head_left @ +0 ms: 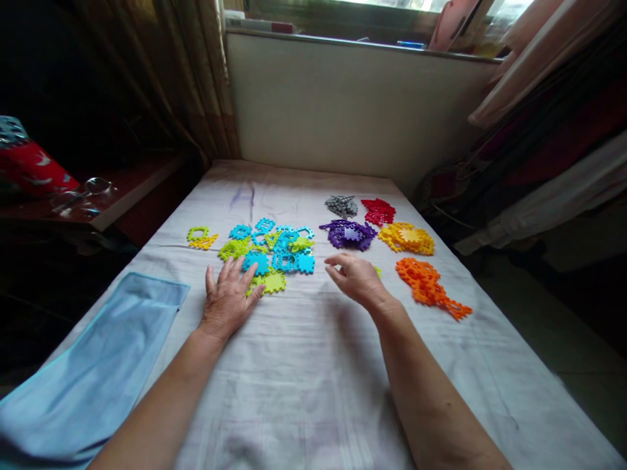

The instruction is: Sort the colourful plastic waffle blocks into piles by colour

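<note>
My left hand (230,294) rests with fingers spread on the near left edge of a mixed heap of notched plastic building pieces. Blue pieces (285,260) and lime green pieces (275,282) lie jumbled there, some solid squares, some open frames. To the right of the heap my right hand (353,277) hovers over the sheet, its fingers bent with thumb and fingertips near each other. Whether anything small sits between those fingertips cannot be made out. A bit of lime green (377,271) shows just beyond the right hand, partly hidden by it.
Single-colour piles lie on the right: grey (341,206), red (379,211), purple (349,235), yellow (406,238) and orange (431,287). A green frame (198,233) and yellow piece (204,243) lie far left. A blue cloth bag (102,365) covers the near left. Glasses (81,198) sit on a side table.
</note>
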`<state>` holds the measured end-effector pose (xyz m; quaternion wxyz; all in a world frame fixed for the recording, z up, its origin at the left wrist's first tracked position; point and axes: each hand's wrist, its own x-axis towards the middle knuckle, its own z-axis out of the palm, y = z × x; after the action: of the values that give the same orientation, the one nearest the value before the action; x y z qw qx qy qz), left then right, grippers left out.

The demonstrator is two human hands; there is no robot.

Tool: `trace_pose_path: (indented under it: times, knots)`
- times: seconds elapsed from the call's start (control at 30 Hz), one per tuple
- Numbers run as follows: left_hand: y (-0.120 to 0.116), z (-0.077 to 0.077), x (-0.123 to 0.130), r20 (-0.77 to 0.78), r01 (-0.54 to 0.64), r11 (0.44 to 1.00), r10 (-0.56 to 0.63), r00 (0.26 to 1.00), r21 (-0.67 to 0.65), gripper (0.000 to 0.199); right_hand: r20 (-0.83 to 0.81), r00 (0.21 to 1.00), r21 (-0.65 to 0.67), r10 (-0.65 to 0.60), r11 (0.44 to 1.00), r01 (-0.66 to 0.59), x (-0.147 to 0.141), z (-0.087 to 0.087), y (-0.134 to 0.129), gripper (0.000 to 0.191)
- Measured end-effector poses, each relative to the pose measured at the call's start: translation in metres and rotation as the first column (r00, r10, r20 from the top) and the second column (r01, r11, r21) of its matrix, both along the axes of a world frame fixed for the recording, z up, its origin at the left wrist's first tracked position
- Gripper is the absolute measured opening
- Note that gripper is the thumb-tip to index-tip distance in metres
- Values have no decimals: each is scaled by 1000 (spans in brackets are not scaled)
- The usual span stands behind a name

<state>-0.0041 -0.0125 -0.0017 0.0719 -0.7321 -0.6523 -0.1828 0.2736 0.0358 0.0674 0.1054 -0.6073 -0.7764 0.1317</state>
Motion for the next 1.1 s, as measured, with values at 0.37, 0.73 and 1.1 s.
trace_pose_path:
  times: [0.37,0.73,1.1]
  knots:
    - [-5,-4,-28,49,-168,985,169,984,-29,53,166,934,6,318,946,-323,-90,-20,-25,37]
    - [-10,9,-23,101,184,981,-190,977,66,22,180,936,62,302,946,-317,-63,-34,-48,19]
    - [-13,5,-20,79,204,979,-205,976,20,13,14,1000,432,-1,902,-5,8,-47,-36,13]
